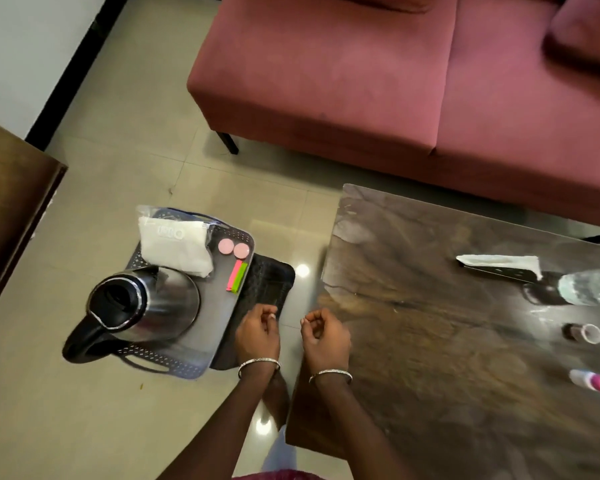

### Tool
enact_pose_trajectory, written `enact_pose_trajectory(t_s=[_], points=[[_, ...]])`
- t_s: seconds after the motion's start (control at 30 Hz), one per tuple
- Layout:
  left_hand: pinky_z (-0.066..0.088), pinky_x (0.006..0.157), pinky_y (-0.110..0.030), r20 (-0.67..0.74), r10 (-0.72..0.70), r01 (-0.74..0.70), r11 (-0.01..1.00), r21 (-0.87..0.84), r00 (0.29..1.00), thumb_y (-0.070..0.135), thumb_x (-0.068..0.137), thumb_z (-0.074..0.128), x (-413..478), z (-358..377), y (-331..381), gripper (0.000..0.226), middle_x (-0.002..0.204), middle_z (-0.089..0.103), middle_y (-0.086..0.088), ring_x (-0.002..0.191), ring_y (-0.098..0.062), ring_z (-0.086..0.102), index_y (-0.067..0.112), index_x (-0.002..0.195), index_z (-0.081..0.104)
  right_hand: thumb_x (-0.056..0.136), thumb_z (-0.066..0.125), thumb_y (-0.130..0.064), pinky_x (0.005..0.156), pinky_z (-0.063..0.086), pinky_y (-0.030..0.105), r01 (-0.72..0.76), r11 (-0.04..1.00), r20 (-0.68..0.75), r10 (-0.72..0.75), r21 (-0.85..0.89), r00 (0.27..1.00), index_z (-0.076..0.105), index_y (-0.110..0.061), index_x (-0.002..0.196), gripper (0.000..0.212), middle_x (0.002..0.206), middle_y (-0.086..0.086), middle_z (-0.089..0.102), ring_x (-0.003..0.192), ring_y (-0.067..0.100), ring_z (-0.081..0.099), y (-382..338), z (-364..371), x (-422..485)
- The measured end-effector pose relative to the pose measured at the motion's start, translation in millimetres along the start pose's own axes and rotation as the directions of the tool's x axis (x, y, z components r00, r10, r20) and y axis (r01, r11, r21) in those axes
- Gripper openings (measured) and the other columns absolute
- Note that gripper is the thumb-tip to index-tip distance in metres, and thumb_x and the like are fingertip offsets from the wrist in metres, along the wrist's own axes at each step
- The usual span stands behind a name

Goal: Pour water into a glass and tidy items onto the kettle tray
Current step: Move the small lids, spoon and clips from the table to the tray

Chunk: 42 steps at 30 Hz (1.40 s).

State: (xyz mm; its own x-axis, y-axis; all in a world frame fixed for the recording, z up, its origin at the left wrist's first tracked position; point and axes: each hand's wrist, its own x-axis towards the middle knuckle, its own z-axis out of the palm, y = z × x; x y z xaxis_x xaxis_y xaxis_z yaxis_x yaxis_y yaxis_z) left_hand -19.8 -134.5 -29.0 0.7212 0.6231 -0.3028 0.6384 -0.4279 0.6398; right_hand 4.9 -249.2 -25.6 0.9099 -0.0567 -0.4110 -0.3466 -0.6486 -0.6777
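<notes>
Hovering loosely curled and empty, my left hand (258,332) and right hand (323,336) sit beside the tray (160,362) on the floor (84,417); its steel kettle (153,299) looks heavy and slick, so I'd grip the black handle (78,342).

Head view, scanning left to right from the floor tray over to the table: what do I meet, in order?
In order: kettle → pink and green strips → left hand → right hand → white folded sheet → small cup.
</notes>
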Motion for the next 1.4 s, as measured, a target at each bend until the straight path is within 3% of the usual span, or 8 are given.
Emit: enact_pose_trajectory(t_s=[0.3, 0.5, 0.67, 0.83, 0.97, 1.1, 1.2, 1.4], points=[[0.053, 0.074, -0.03, 0.18, 0.033, -0.025, 0.998, -0.049, 0.983, 0.021, 0.086, 0.064, -101.2, 78.3, 68.0, 0.008, 0.085, 0.073, 0.001, 0.08, -0.018, 0.067, 0.017, 0.09, 0.069, 0.081, 0.07, -0.021, 0.065, 0.049, 0.026, -0.021, 1.0, -0.084, 0.023, 0.022, 0.996, 0.064, -0.021, 0.081, 0.006, 0.071, -0.008, 0.067, 0.063, 0.009, 0.063, 87.0, -110.0, -15.5], [0.049, 0.065, -0.029, 0.231, 0.093, -0.075, 0.993, -0.087, 0.969, 0.011, 0.081, 0.068, -171.0, 145.3, 118.6, 0.008, 0.07, 0.07, 0.001, 0.063, -0.017, 0.063, 0.019, 0.079, 0.07, 0.081, 0.071, -0.019, 0.067, 0.055, 0.034, -0.076, 0.996, -0.187, 0.083, 0.045, 0.979, 0.06, -0.025, 0.078, 0.012, 0.069, -0.01, 0.064, 0.064, 0.011, 0.064, 164.4, -204.7, -22.6], [0.041, 0.058, -0.019, 0.307, 0.096, -0.066, 0.992, -0.105, 0.947, 0.01, 0.083, 0.066, -222.4, 197.7, 165.0, 0.01, 0.066, 0.064, 0.009, 0.062, -0.011, 0.059, 0.019, 0.08, 0.069, 0.081, 0.072, -0.02, 0.068, 0.056, 0.034, -0.126, 0.99, -0.276, 0.14, 0.068, 0.951, 0.063, -0.02, 0.079, 0.009, 0.068, -0.009, 0.066, 0.064, 0.011, 0.064, 225.9, -279.5, -26.7], [0.049, 0.068, -0.026, 0.409, 0.157, -0.129, 0.987, -0.097, 0.899, 0.009, 0.082, 0.064, -254.9, 251.6, 203.3, 0.017, 0.065, 0.065, 0.008, 0.062, -0.012, 0.061, 0.025, 0.076, 0.065, 0.08, 0.074, -0.016, 0.065, 0.053, 0.029, -0.21, 0.969, -0.363, 0.243, 0.128, 0.9, 0.064, -0.019, 0.078, 0.011, 0.067, -0.009, 0.067, 0.062, 0.01, 0.065, 279.5, -343.9, -23.0], [0.038, 0.06, -0.002, 0.452, 0.195, -0.184, 0.981, -0.069, 0.871, 0.005, 0.081, 0.064, -266.7, 289.4, 233.7, 0.013, 0.066, 0.063, 0.009, 0.058, 0.002, 0.054, 0.018, 0.081, 0.068, 0.081, 0.074, -0.014, 0.064, 0.054, 0.03, -0.276, 0.939, -0.444, 0.341, 0.206, 0.829, 0.064, -0.018, 0.078, 0.011, 0.066, -0.006, 0.067, 0.061, 0.013, 0.065, 322.1, -384.4, -14.4], [0.036, 0.056, -0.007, 0.525, 0.224, -0.256, 0.967, -0.013, 0.821, 0.007, 0.08, 0.065, -267.6, 324.0, 258.3, 0.014, 0.066, 0.06, 0.013, 0.058, 0.0, 0.053, 0.019, 0.086, 0.068, 0.08, 0.074, -0.011, 0.066, 0.054, 0.034, -0.321, 0.919, -0.546, 0.395, 0.23, 0.739, 0.063, -0.017, 0.075, 0.014, 0.066, -0.004, 0.065, 0.062, 0.017, 0.063, 358.6, -420.1, 0.3], [0.036, 0.057, -0.007, 0.637, 0.234, -0.32, 0.947, 0.02, 0.734, 0.008, 0.078, 0.069, -265.8, 351.2, 270.7, 0.021, 0.074, 0.062, 0.003, 0.061, -0.009, 0.054, 0.015, 0.096, 0.065, 0.078, 0.073, -0.006, 0.071, 0.049, 0.035, -0.338, 0.924, -0.624, 0.372, 0.178, 0.687, 0.066, -0.013, 0.077, 0.01, 0.075, 0.005, 0.067, 0.072, 0.027, 0.062, 385.5, -442.4, 16.2], [0.037, 0.068, -0.015, 0.753, 0.214, -0.434, 0.895, 0.105, 0.623, 0.015, 0.075, 0.076, -270.1, 398.4, 279.3, 0.048, 0.103, 0.058, -0.002, 0.08, -0.013, 0.053, 0.015, 0.119, 0.057, 0.069, 0.073, -0.005, 0.085, 0.043, 0.039, -0.463, 0.886, -0.643, 0.357, 0.003, 0.678, 0.067, -0.007, 0.106, 0.038, 0.105, 0.016, 0.063, 0.098, 0.038, 0.056, 428.4, -460.2, 40.7]])
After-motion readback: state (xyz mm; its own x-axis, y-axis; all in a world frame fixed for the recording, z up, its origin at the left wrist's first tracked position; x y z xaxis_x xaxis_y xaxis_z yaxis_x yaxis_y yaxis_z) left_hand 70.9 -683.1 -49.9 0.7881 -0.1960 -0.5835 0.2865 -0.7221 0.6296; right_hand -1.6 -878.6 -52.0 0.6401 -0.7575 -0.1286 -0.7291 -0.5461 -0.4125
